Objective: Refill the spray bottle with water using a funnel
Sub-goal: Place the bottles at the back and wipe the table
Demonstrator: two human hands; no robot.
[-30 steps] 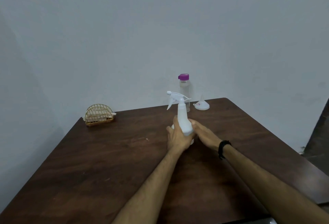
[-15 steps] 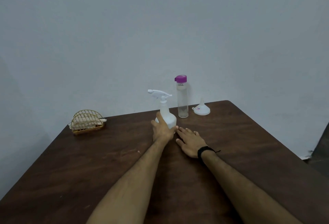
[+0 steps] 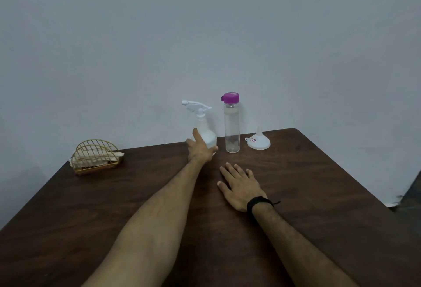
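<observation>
Our left hand (image 3: 200,150) curls its fingers round the base of the upright spray bottle (image 3: 204,128) at the far worktop (image 3: 319,195), presumably steadying it. Our right hand (image 3: 240,186) rests flat, fingers spread. Water bottle (image 3: 231,125) and funnel (image 3: 259,141) stand just right.

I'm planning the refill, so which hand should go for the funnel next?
Probably the right hand: it lies flat and free on the table, on the funnel's side, while the left hand grips the spray bottle.

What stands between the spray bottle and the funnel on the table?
In the head view, a clear bottle with a purple cap stands between the spray bottle and the funnel.
</observation>
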